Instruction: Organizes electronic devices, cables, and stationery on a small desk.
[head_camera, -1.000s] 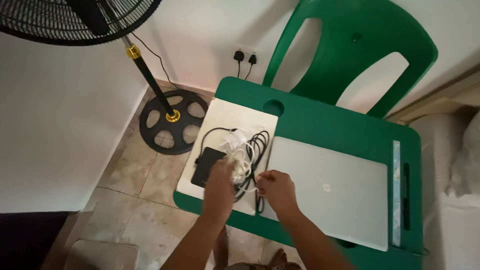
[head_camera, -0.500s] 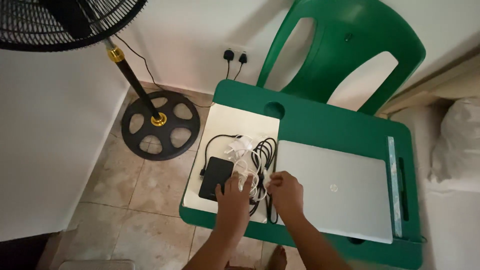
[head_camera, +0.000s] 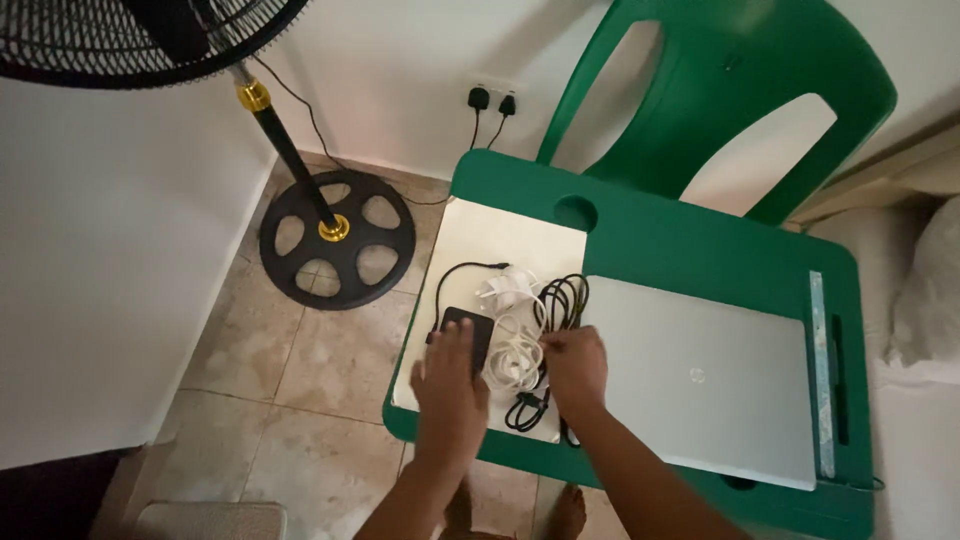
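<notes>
Where the green lap table carries a cream-white pad on its left part, both hands work at a heap of cables. Item 1: left hand, palm down, fingers slightly spread, lying flat over the black power brick, which sits on the pad's left-centre; most of the brick is covered, only its far end shows. Item 2: right hand, fingers drawn together at the edge of the cable heap, apparently pinching a strand; which strand, can't tell. Item 3: white cable, loosely bundled, betw. the two hands, w/ a white plug piece at its far end. Item 4: black cable, looped, just right of the white one, w/ a further coil near the pad's front edge, betw. the wrists. Item 5: silver laptop, lid closed, on the table's right part, just beside the right hand. Surrounds: green plastic chair behind the table; black pedestal fan on the tiled floor, left; wall socket w/ two black plugs.
</notes>
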